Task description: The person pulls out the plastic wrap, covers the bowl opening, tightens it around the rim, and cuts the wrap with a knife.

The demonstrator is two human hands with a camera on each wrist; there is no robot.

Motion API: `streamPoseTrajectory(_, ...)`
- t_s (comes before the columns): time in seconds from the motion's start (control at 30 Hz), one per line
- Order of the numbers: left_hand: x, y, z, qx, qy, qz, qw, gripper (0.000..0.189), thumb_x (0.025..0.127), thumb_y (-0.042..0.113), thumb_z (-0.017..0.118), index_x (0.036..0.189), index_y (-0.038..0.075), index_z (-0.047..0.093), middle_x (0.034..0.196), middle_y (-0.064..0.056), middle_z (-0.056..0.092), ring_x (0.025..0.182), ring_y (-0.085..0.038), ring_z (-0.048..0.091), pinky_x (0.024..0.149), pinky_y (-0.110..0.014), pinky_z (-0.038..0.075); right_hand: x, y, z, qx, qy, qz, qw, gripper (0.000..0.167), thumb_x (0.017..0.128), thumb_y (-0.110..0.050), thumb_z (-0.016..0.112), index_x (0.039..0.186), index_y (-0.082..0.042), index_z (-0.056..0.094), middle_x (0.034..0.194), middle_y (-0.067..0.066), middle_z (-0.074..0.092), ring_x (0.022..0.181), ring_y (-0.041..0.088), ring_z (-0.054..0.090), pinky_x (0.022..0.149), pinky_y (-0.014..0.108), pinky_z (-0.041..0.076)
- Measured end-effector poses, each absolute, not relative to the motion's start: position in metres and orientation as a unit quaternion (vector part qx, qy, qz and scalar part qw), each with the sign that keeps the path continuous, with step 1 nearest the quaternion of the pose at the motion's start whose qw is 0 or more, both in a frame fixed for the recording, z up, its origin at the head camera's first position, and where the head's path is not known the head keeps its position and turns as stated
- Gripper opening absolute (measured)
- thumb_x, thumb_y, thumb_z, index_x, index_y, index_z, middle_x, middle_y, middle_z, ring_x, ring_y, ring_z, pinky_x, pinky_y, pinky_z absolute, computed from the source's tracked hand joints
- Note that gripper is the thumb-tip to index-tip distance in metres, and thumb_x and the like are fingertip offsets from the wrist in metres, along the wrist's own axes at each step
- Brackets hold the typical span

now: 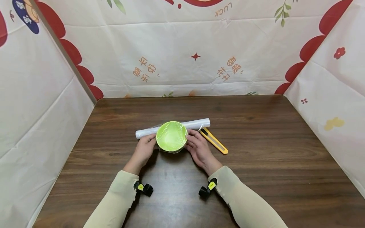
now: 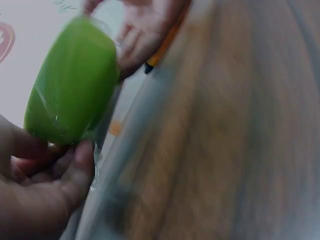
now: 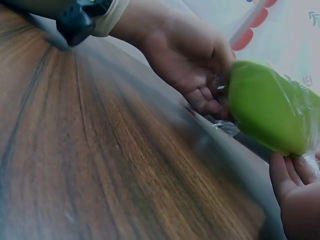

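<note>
A light green bowl with clear cling film stretched over its top is held between both hands above the table. On its left side, my left hand grips the bowl with thumb and fingers. My right hand holds the opposite side, its fingers against the bowl's wall. In the left wrist view, loose film hangs beneath the bowl near the left thumb. Film also clings in wrinkles to the bowl's side in the right wrist view.
Behind the bowl lies a white roll of cling film, partly hidden by it. A yellow utility knife rests on the wooden table just right of my right hand. Printed white cloth stands around the table's back and sides.
</note>
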State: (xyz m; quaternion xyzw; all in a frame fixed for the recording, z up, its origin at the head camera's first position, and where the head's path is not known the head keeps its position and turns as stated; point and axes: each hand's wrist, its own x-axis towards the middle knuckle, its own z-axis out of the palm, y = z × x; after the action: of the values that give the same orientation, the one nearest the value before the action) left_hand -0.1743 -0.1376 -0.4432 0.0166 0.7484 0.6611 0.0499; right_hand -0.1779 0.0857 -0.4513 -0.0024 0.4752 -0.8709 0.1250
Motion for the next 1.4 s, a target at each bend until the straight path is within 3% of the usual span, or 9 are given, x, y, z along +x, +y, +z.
streamPoseTrajectory(0.1, -0.173, -0.141, -0.444, 0.012, 0.630, 0.769, 0.112, 0.042, 0.103, 0.014, 0.037, 0.129, -0.017, 0.047, 0.098, -0.003, 0.068, 0.086, -0.010, 0.064, 0.078, -0.027, 0.053, -0.177, 0.087, -0.451, 0.003, 0.482, -0.866, 0.134, 0.015, 0.096, -0.008, 0.050, 0.110, -0.013, 0.054, 0.099, 0.000, 0.063, 0.085, 0.012, 0.061, 0.080, 0.030, 0.051)
streamPoseTrajectory(0.2, -0.171, -0.146, -0.443, 0.018, 0.607, 0.784, 0.130, 0.043, 0.103, 0.016, 0.042, 0.131, -0.016, 0.040, 0.098, -0.001, 0.064, 0.084, -0.011, 0.066, 0.077, -0.028, 0.054, -0.176, 0.089, -0.452, -0.001, 0.500, -0.853, 0.152, 0.013, 0.098, -0.010, 0.049, 0.109, -0.013, 0.055, 0.102, 0.000, 0.063, 0.089, 0.013, 0.061, 0.082, 0.031, 0.051)
streamPoseTrajectory(0.47, -0.167, -0.157, -0.453, 0.016, 0.609, 0.779, 0.148, 0.025, 0.099, 0.008, 0.051, 0.117, -0.008, 0.047, 0.097, -0.002, 0.063, 0.083, -0.011, 0.067, 0.078, -0.028, 0.056, -0.175, 0.100, -0.453, -0.043, 0.614, -0.771, 0.166, 0.029, 0.098, -0.013, 0.054, 0.120, 0.006, 0.054, 0.111, 0.006, 0.062, 0.096, 0.012, 0.064, 0.089, 0.031, 0.053)
streamPoseTrajectory(0.67, -0.162, -0.164, -0.456, 0.042, 0.620, 0.762, 0.183, 0.020, 0.098, 0.007, 0.053, 0.112, -0.007, 0.051, 0.097, -0.002, 0.063, 0.087, -0.013, 0.068, 0.080, -0.033, 0.057, -0.170, 0.108, -0.449, -0.067, 0.732, -0.661, 0.153, 0.034, 0.096, -0.017, 0.059, 0.122, 0.005, 0.062, 0.109, 0.013, 0.062, 0.078, 0.015, 0.062, 0.073, 0.031, 0.055)
streamPoseTrajectory(0.87, -0.161, -0.167, -0.454, 0.054, 0.677, 0.707, 0.199, 0.037, 0.099, 0.013, 0.053, 0.121, -0.016, 0.049, 0.094, 0.000, 0.065, 0.083, -0.014, 0.067, 0.074, -0.032, 0.058, -0.169, 0.115, -0.447, -0.090, 0.768, -0.605, 0.190, 0.032, 0.096, -0.022, 0.059, 0.119, -0.001, 0.064, 0.092, 0.011, 0.066, 0.074, 0.019, 0.062, 0.064, 0.031, 0.055)
streamPoseTrajectory(1.1, -0.160, -0.171, -0.453, 0.050, 0.721, 0.659, 0.211, 0.041, 0.100, 0.021, 0.054, 0.124, -0.012, 0.052, 0.092, -0.006, 0.068, 0.076, -0.017, 0.066, 0.062, -0.030, 0.056, -0.171, 0.121, -0.443, -0.106, 0.777, -0.580, 0.221, 0.043, 0.097, -0.032, 0.059, 0.130, -0.005, 0.058, 0.111, 0.015, 0.067, 0.071, 0.021, 0.067, 0.053, 0.035, 0.054)
streamPoseTrajectory(1.17, -0.160, -0.170, -0.453, 0.042, 0.719, 0.662, 0.209, 0.041, 0.101, 0.022, 0.053, 0.126, -0.011, 0.051, 0.096, -0.008, 0.067, 0.076, -0.018, 0.067, 0.062, -0.031, 0.056, -0.172, 0.124, -0.441, -0.105, 0.795, -0.559, 0.209, 0.044, 0.096, -0.037, 0.059, 0.128, -0.008, 0.060, 0.111, 0.014, 0.068, 0.068, 0.021, 0.067, 0.052, 0.036, 0.054)
streamPoseTrajectory(1.23, -0.157, -0.169, -0.449, 0.024, 0.722, 0.666, 0.189, 0.041, 0.100, 0.023, 0.053, 0.126, -0.009, 0.051, 0.097, -0.010, 0.066, 0.073, -0.019, 0.067, 0.060, -0.031, 0.057, -0.174, 0.128, -0.436, -0.100, 0.824, -0.528, 0.177, 0.039, 0.095, -0.041, 0.060, 0.120, -0.013, 0.066, 0.099, 0.011, 0.071, 0.063, 0.020, 0.066, 0.051, 0.036, 0.053)
streamPoseTrajectory(1.4, -0.144, -0.153, -0.434, -0.054, 0.696, 0.709, 0.094, 0.021, 0.096, 0.020, 0.060, 0.099, 0.000, 0.052, 0.072, -0.006, 0.059, 0.054, -0.017, 0.060, 0.046, -0.028, 0.050, -0.190, 0.135, -0.415, -0.131, 0.899, -0.418, 0.017, 0.022, 0.094, -0.036, 0.062, 0.095, -0.017, 0.073, 0.069, 0.005, 0.067, 0.057, 0.018, 0.059, 0.056, 0.033, 0.050)
